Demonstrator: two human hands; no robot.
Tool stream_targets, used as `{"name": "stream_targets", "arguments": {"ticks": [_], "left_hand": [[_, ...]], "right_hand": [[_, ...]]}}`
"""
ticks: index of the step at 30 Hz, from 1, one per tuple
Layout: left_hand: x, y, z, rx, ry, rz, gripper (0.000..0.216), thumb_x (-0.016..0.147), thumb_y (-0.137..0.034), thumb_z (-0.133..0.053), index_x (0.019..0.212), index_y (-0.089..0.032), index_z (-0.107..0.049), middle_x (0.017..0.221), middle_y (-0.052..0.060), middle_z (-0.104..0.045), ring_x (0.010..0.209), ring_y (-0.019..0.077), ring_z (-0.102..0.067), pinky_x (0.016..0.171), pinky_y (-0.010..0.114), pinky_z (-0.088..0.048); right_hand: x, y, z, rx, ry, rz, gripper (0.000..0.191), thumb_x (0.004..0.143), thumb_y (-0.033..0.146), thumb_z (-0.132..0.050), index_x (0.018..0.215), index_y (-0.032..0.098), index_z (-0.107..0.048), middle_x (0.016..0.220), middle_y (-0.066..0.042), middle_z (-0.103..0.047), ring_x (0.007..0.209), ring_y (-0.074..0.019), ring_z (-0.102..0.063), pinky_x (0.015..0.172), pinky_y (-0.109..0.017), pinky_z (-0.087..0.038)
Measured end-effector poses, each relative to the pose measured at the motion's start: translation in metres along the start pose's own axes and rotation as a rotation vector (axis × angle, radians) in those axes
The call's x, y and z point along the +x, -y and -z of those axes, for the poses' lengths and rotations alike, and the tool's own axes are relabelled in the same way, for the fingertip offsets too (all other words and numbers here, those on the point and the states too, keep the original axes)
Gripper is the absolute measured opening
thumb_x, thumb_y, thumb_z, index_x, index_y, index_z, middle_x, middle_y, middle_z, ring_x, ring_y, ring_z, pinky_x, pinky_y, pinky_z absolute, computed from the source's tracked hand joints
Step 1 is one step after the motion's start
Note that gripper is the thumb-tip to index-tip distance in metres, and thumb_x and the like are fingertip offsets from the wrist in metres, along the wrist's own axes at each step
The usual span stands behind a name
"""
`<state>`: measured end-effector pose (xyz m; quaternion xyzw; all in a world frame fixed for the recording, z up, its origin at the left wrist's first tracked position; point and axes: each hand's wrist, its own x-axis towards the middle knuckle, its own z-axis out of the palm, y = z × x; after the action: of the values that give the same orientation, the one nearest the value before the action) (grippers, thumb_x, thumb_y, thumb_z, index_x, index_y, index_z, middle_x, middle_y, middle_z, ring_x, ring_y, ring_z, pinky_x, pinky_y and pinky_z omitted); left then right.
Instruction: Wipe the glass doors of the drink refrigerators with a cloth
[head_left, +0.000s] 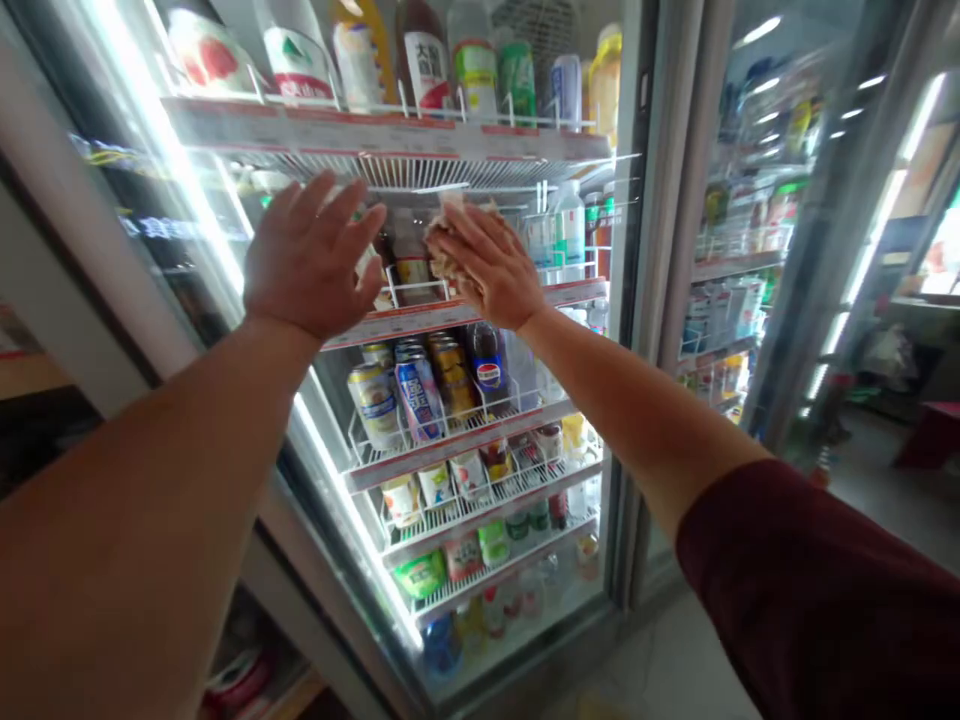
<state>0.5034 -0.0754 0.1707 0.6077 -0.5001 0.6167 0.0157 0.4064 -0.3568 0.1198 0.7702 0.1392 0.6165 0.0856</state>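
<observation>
My right hand (491,260) presses a crumpled tan cloth (448,255) against the glass door (525,625) of a lit drinks fridge. The cloth bunches out around its fingers. To the left, my left hand (311,255) is raised at about the same height, fingers spread and holding nothing; whether it touches the glass I cannot tell. Behind the hands, bottles on the second shelf are partly hidden. Lower down are several cans (375,405) and a dark bottle with a blue label (487,365).
Wire shelves with red-edged price strips (390,130) hold bottles, cans and cups. A second glass-door fridge (739,250) stands to the right, past a grey door frame (660,300). Grey floor (667,660) shows below. At far left are a metal frame and a wooden shelf (30,375).
</observation>
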Motion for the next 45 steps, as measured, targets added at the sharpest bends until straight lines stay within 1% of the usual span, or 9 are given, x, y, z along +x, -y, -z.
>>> {"name": "stream_targets", "arguments": {"ticks": [2, 7, 13, 18, 24, 30, 35, 41, 45], "left_hand": [[0.0, 0.001, -0.001, 0.005, -0.023, -0.014, 0.059, 0.106, -0.035, -0.064, 0.163, -0.02, -0.056, 0.174, 0.01, -0.044, 0.165, 0.0358, -0.035, 0.135, 0.061, -0.031], [0.0, 0.001, -0.001, 0.006, -0.057, -0.034, 0.058, 0.105, -0.034, -0.065, 0.161, -0.019, -0.058, 0.171, 0.011, -0.048, 0.163, 0.0379, -0.039, 0.132, 0.063, -0.035], [0.001, -0.003, 0.001, 0.011, -0.083, -0.022, 0.053, 0.106, -0.036, -0.063, 0.156, -0.02, -0.062, 0.169, 0.01, -0.052, 0.162, 0.0369, -0.042, 0.132, 0.061, -0.037], [0.0, -0.003, 0.0, -0.004, -0.101, -0.031, 0.053, 0.107, -0.034, -0.06, 0.159, -0.021, -0.059, 0.169, 0.011, -0.051, 0.161, 0.0375, -0.042, 0.133, 0.059, -0.036], [-0.001, -0.002, 0.0, -0.045, -0.099, -0.036, 0.06, 0.104, -0.031, -0.063, 0.163, -0.023, -0.057, 0.17, 0.012, -0.049, 0.163, 0.0386, -0.04, 0.134, 0.061, -0.033], [0.001, -0.004, 0.002, -0.049, -0.103, -0.035, 0.059, 0.104, -0.032, -0.061, 0.162, -0.023, -0.057, 0.169, 0.013, -0.051, 0.163, 0.0396, -0.039, 0.132, 0.064, -0.036], [0.001, -0.002, 0.0, -0.022, -0.104, -0.039, 0.055, 0.106, -0.033, -0.058, 0.159, -0.021, -0.059, 0.168, 0.013, -0.051, 0.162, 0.0394, -0.041, 0.132, 0.063, -0.036], [0.002, -0.004, 0.001, -0.033, -0.096, -0.022, 0.056, 0.103, -0.032, -0.061, 0.158, -0.021, -0.061, 0.168, 0.013, -0.052, 0.162, 0.0388, -0.041, 0.132, 0.062, -0.035], [0.002, -0.007, 0.003, -0.047, -0.082, -0.004, 0.058, 0.103, -0.032, -0.063, 0.16, -0.023, -0.06, 0.169, 0.012, -0.051, 0.162, 0.0387, -0.042, 0.133, 0.063, -0.036]], "right_hand": [[0.0, -0.002, -0.004, -0.01, 0.009, -0.009, 0.058, 0.111, 0.033, -0.034, 0.165, 0.029, -0.055, 0.177, 0.005, -0.044, 0.172, -0.0239, -0.025, 0.145, -0.051, -0.015], [0.002, -0.02, -0.024, -0.046, -0.208, -0.378, 0.061, 0.113, 0.034, -0.028, 0.169, 0.023, -0.049, 0.18, -0.001, -0.039, 0.175, -0.0249, -0.011, 0.145, -0.054, -0.004], [0.003, -0.003, 0.0, -0.054, 0.009, -0.08, 0.06, 0.112, 0.038, -0.032, 0.167, 0.024, -0.052, 0.178, 0.001, -0.042, 0.174, -0.0244, -0.018, 0.146, -0.052, -0.012], [0.012, -0.003, 0.024, -0.111, 0.144, 0.002, 0.062, 0.111, 0.024, -0.029, 0.17, 0.03, -0.047, 0.179, 0.007, -0.04, 0.173, -0.0193, -0.021, 0.146, -0.047, -0.01], [0.019, -0.011, 0.029, -0.204, 0.103, -0.302, 0.066, 0.11, 0.019, -0.03, 0.176, 0.022, -0.037, 0.185, 0.001, -0.028, 0.175, -0.0242, -0.014, 0.146, -0.048, -0.009], [0.0, -0.025, 0.037, -0.117, 0.142, -0.156, 0.063, 0.111, 0.027, -0.029, 0.172, 0.027, -0.044, 0.182, 0.004, -0.034, 0.174, -0.022, -0.019, 0.147, -0.045, -0.013], [-0.009, -0.037, 0.04, -0.15, 0.01, -0.486, 0.067, 0.108, 0.022, -0.026, 0.173, 0.013, -0.041, 0.183, -0.008, -0.032, 0.173, -0.0304, -0.022, 0.145, -0.055, -0.016], [-0.016, -0.025, 0.037, -0.105, 0.148, -0.102, 0.061, 0.111, 0.026, -0.032, 0.17, 0.026, -0.048, 0.18, 0.004, -0.038, 0.173, -0.0192, -0.022, 0.146, -0.043, -0.016], [-0.009, -0.029, 0.031, -0.119, 0.008, -0.369, 0.064, 0.108, 0.022, -0.028, 0.17, 0.018, -0.046, 0.181, -0.003, -0.036, 0.173, -0.0236, -0.021, 0.146, -0.05, -0.013]]}}
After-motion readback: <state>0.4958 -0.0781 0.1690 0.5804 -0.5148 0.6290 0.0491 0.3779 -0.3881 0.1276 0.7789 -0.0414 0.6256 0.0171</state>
